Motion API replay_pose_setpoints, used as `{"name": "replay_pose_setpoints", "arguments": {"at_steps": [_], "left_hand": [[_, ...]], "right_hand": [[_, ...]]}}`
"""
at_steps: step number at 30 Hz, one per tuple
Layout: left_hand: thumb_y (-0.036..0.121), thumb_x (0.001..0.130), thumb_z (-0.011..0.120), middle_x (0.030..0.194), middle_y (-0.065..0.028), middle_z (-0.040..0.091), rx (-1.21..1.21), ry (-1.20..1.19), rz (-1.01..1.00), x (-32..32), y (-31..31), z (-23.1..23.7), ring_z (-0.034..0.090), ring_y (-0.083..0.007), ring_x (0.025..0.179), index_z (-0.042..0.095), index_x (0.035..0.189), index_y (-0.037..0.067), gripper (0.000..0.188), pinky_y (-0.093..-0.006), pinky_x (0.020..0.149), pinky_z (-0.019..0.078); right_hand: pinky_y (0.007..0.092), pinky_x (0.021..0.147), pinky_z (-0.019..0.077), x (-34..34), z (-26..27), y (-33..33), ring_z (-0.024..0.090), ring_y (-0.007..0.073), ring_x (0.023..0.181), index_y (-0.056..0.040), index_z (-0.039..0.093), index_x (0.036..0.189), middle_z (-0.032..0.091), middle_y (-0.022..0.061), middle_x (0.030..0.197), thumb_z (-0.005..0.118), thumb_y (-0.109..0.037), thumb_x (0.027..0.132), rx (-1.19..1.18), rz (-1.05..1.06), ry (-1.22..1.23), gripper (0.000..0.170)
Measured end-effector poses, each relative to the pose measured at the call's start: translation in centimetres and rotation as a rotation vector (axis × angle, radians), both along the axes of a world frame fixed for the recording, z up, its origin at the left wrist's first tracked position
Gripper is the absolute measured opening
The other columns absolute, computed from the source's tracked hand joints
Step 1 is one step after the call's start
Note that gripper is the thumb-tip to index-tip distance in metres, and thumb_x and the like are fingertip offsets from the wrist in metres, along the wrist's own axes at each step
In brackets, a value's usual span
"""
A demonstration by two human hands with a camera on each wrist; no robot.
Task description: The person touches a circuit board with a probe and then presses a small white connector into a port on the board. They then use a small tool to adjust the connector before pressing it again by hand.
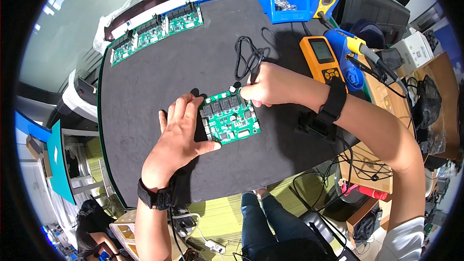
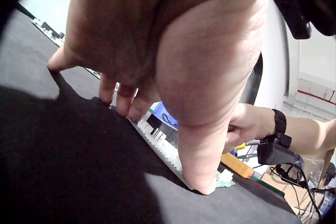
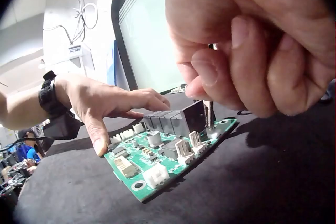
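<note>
Pinching a slim black tool (image 1: 254, 74), the right hand (image 1: 268, 85) sits at the far-right corner of the green rectangular circuit board (image 1: 227, 126), the left hand (image 1: 178, 133), fingers spread, touching its left side.

Blue bin (image 1: 290, 17) of metal parts (image 1: 284, 3)

Clear table (image 1: 140, 92) from the left hand (image 1: 178, 125) out to the row of green boards (image 1: 153, 35) at the far edge, plus a bare strip along the near edge below the circuit board (image 1: 229, 123). Board's left side is blocked by the left hand, its far right corner by the right hand (image 1: 267, 87), next to tall black blocks (image 3: 170, 121). Looped black cable (image 1: 252, 59), orange meter (image 1: 320, 58) and blue bin (image 1: 290, 15) crowd the far right.
</note>
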State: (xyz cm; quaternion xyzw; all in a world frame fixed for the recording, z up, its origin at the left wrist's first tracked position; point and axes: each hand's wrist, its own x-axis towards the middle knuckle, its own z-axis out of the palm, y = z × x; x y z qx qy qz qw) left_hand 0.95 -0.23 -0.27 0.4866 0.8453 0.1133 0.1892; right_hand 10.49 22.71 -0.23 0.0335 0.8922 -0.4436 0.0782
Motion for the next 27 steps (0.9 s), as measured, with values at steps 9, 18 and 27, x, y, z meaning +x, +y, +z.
{"name": "replay_pose_setpoints", "arguments": {"at_steps": [9, 18, 27], "left_hand": [[0.050, 0.058, 0.080, 0.137, -0.0129, 0.035, -0.001, 0.012, -0.001, -0.1, 0.0, -0.3, 0.032, -0.0346, 0.134, 0.037, 0.137, 0.008, 0.100, -0.0577, 0.109, 0.0209], [0.047, 0.058, 0.081, 0.139, -0.0130, 0.035, 0.003, 0.014, 0.001, 0.0, 0.0, -0.2, 0.032, -0.0349, 0.134, 0.037, 0.137, 0.009, 0.098, -0.0587, 0.108, 0.0221], [0.049, 0.058, 0.081, 0.138, -0.0136, 0.035, 0.013, 0.016, -0.007, 0.0, -0.1, -0.3, 0.032, -0.0355, 0.133, 0.036, 0.137, 0.009, 0.099, -0.0587, 0.108, 0.0214]], "right_hand": [[0.0330, 0.049, 0.0492, 0.1, -0.6, 0.5, 0.060, 0.0214, 0.046, -0.0032, 0.059, 0.055, 0.059, 0.0080, 0.050, 0.054, -0.019, 0.081, 0.046, 0.066, 0.049, 0.031], [0.0280, 0.048, 0.0428, 0.2, -0.2, 0.2, 0.053, 0.0133, 0.044, 0.0006, 0.058, 0.054, 0.055, 0.0061, 0.048, 0.055, -0.020, 0.080, -0.086, 0.028, 0.019, 0.033], [0.0328, 0.045, 0.0485, 0.1, -1.1, 0.6, 0.061, 0.0199, 0.046, -0.0053, 0.057, 0.059, 0.060, 0.0073, 0.053, 0.056, -0.011, 0.076, 0.117, 0.167, 0.158, 0.018]]}}
